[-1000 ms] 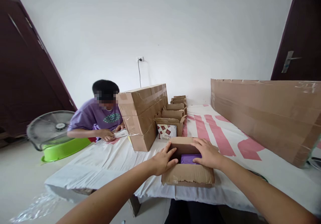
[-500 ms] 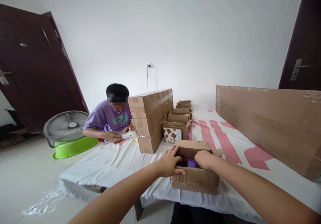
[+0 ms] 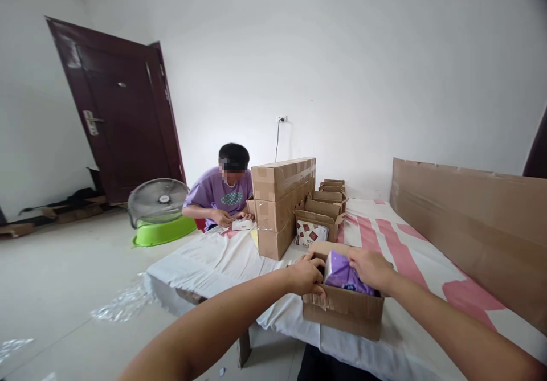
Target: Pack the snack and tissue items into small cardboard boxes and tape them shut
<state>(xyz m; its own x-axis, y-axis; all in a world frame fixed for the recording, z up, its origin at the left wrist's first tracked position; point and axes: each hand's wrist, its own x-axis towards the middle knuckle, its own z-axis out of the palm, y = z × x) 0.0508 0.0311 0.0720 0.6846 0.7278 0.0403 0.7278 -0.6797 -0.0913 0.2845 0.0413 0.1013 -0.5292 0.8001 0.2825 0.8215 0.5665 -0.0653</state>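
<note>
An open cardboard box [image 3: 342,314] stands at the near edge of the cloth-covered table. My left hand [image 3: 306,274] grips its left wall, fingers over the rim and thumb at the front. My right hand [image 3: 371,267] is closed on the upper right of a soft purple plastic pack [image 3: 345,273] with a white side. The pack sits tilted in the mouth of the box, its top above the rim. Its lower part is hidden by the front wall. Just behind the box stands a printed card or booklet [image 3: 311,234], leaning against another open box [image 3: 320,216].
Taped cartons [image 3: 277,210] are stacked left of a row of open boxes. A long cardboard panel [image 3: 461,216] stands along the right. Across the table [image 3: 192,273], a person in a purple shirt [image 3: 213,190] handles a small white item. A fan [image 3: 160,201] rests on a green basin [image 3: 164,232].
The purple pack has risen from deep inside the box to its mouth, with my right hand on it. My left hand stays on the box wall. The camera view has turned left.
</note>
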